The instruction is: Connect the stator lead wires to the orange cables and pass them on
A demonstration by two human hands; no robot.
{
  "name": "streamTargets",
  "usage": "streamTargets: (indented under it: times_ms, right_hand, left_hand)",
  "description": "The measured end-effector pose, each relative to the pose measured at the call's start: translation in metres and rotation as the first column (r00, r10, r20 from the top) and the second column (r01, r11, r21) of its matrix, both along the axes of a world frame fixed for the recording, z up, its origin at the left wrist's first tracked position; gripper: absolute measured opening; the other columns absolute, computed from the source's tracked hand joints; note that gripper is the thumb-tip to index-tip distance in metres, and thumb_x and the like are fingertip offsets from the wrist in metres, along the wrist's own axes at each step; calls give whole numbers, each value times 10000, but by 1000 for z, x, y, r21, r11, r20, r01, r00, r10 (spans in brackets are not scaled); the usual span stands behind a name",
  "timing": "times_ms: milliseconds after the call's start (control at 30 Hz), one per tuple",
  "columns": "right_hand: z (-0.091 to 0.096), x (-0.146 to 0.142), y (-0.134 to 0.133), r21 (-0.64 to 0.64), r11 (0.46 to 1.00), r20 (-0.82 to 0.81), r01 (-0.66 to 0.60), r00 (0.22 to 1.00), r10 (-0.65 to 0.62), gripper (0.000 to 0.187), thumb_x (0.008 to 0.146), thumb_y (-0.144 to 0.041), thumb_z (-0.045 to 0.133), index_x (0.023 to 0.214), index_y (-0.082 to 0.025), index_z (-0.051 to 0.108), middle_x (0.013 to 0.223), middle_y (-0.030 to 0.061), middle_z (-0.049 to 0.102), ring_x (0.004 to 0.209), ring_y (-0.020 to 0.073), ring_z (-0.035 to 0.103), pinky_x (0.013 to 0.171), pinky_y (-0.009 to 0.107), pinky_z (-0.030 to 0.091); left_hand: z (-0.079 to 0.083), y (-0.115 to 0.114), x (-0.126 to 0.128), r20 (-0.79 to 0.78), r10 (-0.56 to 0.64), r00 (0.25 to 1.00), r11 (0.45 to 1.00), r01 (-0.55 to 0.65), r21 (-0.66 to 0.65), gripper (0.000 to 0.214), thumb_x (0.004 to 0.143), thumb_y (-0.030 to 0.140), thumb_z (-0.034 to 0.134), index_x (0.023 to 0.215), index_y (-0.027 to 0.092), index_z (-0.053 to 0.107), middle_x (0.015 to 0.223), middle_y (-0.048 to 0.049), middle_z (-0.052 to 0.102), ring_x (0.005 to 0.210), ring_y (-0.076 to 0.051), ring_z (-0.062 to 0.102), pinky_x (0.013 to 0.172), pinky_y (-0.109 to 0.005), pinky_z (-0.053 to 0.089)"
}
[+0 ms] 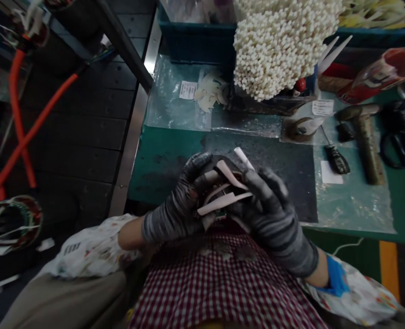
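Both my gloved hands are close together over my lap, above the green workbench's front edge. My left hand (178,203) and my right hand (267,210), in grey-black striped gloves, grip a small dark round part (223,212), probably a motor stator. Cream insulating paper strips (225,201) stick out of it, and a white strip (243,158) stands up near my right fingers. My hands hide most of the part.
A large bundle of white-tipped strips (285,45) stands ahead, beside a teal bin (195,39). On the bench lie a mallet (365,139), black scissors (399,146), a black-handled tool (336,159) and a tape roll (300,130). A wound coil (12,224) and orange hoses (27,132) lie left.
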State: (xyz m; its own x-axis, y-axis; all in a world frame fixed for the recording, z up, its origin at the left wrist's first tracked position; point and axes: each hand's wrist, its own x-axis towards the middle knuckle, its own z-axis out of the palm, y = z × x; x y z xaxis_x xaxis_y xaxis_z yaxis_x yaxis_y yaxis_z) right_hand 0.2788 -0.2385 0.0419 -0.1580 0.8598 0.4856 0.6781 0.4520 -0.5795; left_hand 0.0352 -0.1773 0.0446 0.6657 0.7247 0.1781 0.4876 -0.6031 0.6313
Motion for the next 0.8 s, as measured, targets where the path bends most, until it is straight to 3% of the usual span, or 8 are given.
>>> streamTargets:
  times_ms: [67,133,300,467,533,600,700,800]
  right_hand:
    - [-3,4,7,-69,998,-45,8,999,-11,710,1065,-357,763,1715,-420,486,1487,89,751,1385,379,693,1190,608,590]
    - [-9,8,13,-134,990,-80,-49,996,39,645,1073,-398,744,1683,-407,533,1544,108,712,1445,399,657,1212,638,564]
    - [-19,18,19,-241,957,-168,-161,978,122,777,967,-488,881,1660,-475,530,1597,76,665,1489,392,632,1215,651,569]
    - [-18,8,9,-201,980,-195,-5,980,-35,701,1021,-571,795,1662,-495,523,1581,55,647,1427,350,682,1169,592,622]
    - [-17,1,3,-151,985,-134,81,986,-102,673,1040,-591,759,1663,-487,528,1514,61,673,1348,338,717,1116,564,657]
    - [-15,-4,-1,-94,986,-72,135,987,-142,691,1048,-597,744,1685,-478,504,1436,67,695,1274,331,730,1066,544,682]
    - [-13,-10,-5,-67,985,-26,162,986,-164,722,1059,-524,753,1716,-469,457,1401,68,705,1264,331,717,1067,534,684]
    - [-11,-10,-4,-99,980,-19,172,984,-175,765,1043,-472,790,1723,-466,441,1445,71,691,1298,329,705,1077,521,685]
  left_hand:
    - [12,3,2,127,-35,991,999,33,17,1000,1025,348,718,1814,371,104,1807,-103,430,1744,-369,295,1437,-648,343]
    - [21,8,2,138,-87,987,996,86,9,945,1055,316,670,1814,383,111,1806,-103,430,1738,-373,308,1440,-651,323]
    - [17,16,-3,157,-173,972,984,176,-4,972,1043,309,699,1826,338,124,1832,-140,369,1759,-389,236,1460,-670,209]
    - [10,19,-1,258,-206,944,978,204,34,872,1068,330,626,1819,312,184,1825,-117,368,1730,-414,303,1425,-727,246]
    - [7,13,4,286,-145,947,989,144,26,816,1076,381,613,1802,354,242,1792,-88,424,1711,-393,353,1427,-702,281]
    - [0,0,9,330,21,944,1000,-15,-20,782,1071,431,654,1772,388,311,1791,-72,419,1707,-377,364,1421,-647,351]
    - [-17,-22,17,392,211,896,977,-185,-104,868,1036,565,746,1763,372,311,1862,-96,252,1727,-409,309,1367,-600,462]
    - [-31,-32,22,438,246,864,969,-211,-129,972,1007,667,754,1779,375,239,1879,-119,155,1723,-435,308,1343,-579,491]
